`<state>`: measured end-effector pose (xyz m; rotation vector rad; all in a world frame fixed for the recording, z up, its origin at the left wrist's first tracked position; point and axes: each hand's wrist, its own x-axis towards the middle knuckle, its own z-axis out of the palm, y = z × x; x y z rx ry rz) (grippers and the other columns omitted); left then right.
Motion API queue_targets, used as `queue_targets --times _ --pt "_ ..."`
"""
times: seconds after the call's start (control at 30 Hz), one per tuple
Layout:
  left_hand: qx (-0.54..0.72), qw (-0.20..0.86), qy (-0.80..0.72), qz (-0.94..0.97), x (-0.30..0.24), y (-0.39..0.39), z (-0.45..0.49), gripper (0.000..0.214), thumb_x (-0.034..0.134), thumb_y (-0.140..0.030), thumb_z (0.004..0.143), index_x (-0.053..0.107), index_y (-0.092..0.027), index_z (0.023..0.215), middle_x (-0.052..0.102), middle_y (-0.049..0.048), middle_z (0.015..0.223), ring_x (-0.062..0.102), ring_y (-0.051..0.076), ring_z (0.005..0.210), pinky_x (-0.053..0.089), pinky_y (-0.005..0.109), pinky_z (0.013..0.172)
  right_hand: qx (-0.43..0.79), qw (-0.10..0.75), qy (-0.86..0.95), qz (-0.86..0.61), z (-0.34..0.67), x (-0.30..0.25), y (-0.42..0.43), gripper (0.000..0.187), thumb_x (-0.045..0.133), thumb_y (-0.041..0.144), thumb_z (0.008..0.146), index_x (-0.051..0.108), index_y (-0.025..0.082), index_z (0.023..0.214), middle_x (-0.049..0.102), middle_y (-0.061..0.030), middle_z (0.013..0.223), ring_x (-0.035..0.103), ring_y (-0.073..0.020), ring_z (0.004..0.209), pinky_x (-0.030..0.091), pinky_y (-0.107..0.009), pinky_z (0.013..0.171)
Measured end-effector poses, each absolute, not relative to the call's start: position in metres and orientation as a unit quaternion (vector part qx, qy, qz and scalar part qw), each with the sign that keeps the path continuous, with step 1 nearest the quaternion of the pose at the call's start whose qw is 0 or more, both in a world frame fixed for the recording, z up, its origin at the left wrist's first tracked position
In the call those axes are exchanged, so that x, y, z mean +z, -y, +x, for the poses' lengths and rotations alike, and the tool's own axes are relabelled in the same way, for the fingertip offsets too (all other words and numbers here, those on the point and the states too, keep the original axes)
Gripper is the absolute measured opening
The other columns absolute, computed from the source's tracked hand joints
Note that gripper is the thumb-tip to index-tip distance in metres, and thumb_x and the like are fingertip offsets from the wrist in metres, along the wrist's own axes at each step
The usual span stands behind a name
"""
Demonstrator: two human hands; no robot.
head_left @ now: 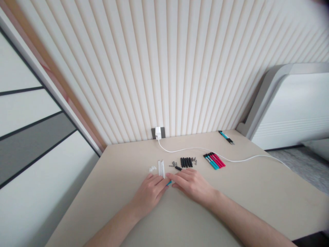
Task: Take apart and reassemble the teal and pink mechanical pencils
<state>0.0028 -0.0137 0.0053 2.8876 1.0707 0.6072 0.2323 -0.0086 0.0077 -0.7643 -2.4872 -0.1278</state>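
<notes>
A small teal piece (pixel 169 183) pokes out from under the fingers of the right hand (pixel 191 183), near the middle of the counter (pixel 257 192). That hand lies flat and reaches left, its fingers close together, and it is hard to tell whether they pinch the piece. The left hand (pixel 149 193) lies flat and relaxed, its fingers slightly parted, with the fingertips almost meeting those of the right hand. Its fingertips reach the near ends of a few white sticks (pixel 161 168), which stand side by side on the counter. A short black piece (pixel 178 168) lies just beyond the right fingertips.

Farther left is a small cluster of white bits (pixel 153 168). To the right of the sticks come small metal parts (pixel 174 164), a neat row of black tubes (pixel 186 162), and more metal bits (pixel 194 160). Beyond those, a fan of red and teal pens (pixel 214 160) lies together, and a single pen (pixel 226 137) rests near the far edge.

Most of the pieces are laid out in sorted groups, and none of the loose groups shows a joined pen. A white cable (pixel 231 158) runs across the counter from a wall plug (pixel 158 133).
</notes>
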Motion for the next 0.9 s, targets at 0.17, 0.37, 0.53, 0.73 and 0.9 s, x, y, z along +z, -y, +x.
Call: queue_targets --times 0.17,0.37,0.53,0.73,0.9 --pt "0.206 -0.015 -0.346 0.915 0.0041 0.0114 0.0016 0.032 0.041 -0.018 0.099 0.058 -0.022 0.126 0.065 0.0040 0.086 0.061 0.019 0.079 0.047 0.034 0.076 -0.044 0.274 0.906 -0.321 0.2325 0.0101 0.0085 0.038 0.046 0.014 0.097 0.049 0.019 0.135 0.068 -0.0098 0.107 0.063 -0.0188 0.095 0.047 -0.032 0.083" --pt "0.232 -0.009 -0.383 0.894 0.0025 0.0111 0.0004 0.033 0.044 -0.015 0.097 0.058 -0.023 0.126 0.066 0.0035 0.087 0.061 0.019 0.082 0.047 0.033 0.074 -0.026 0.307 0.881 -0.359 0.2365 0.0105 0.0058 0.036 0.047 0.018 0.097 0.053 0.019 0.132 0.067 -0.0118 0.110 0.061 -0.0214 0.098 0.048 -0.037 0.087" --pt "0.241 -0.005 -0.401 0.884 0.0037 0.0111 -0.0002 0.034 0.041 -0.014 0.098 0.056 -0.023 0.126 0.067 0.0042 0.091 0.062 0.020 0.084 0.048 0.034 0.076 -0.031 0.340 0.852 -0.398 0.2414 0.0111 -0.0001 0.019 0.049 0.022 0.099 0.066 0.019 0.106 0.069 -0.0098 0.100 0.061 -0.0204 0.093 0.045 -0.036 0.084" --pt "0.251 -0.011 -0.388 0.887 0.0054 0.0115 0.0024 0.029 0.043 -0.017 0.098 0.057 -0.022 0.123 0.068 0.0052 0.096 0.063 0.020 0.088 0.048 0.035 0.078 -0.021 0.310 0.881 -0.356 0.2389 0.0122 0.0005 0.018 0.049 0.023 0.099 0.067 0.020 0.097 0.067 -0.0046 0.081 0.058 -0.0177 0.084 0.041 -0.033 0.081" --pt "0.223 -0.031 -0.363 0.904 0.0059 0.0091 -0.0001 0.025 0.044 -0.020 0.099 0.062 -0.021 0.116 0.066 0.0040 0.088 0.063 0.019 0.084 0.047 0.033 0.076 -0.015 0.304 0.896 -0.323 0.2362 0.0080 0.0034 0.023 0.044 0.024 0.101 0.067 0.020 0.099 0.063 -0.0026 0.073 0.058 -0.0152 0.077 0.038 -0.031 0.079"
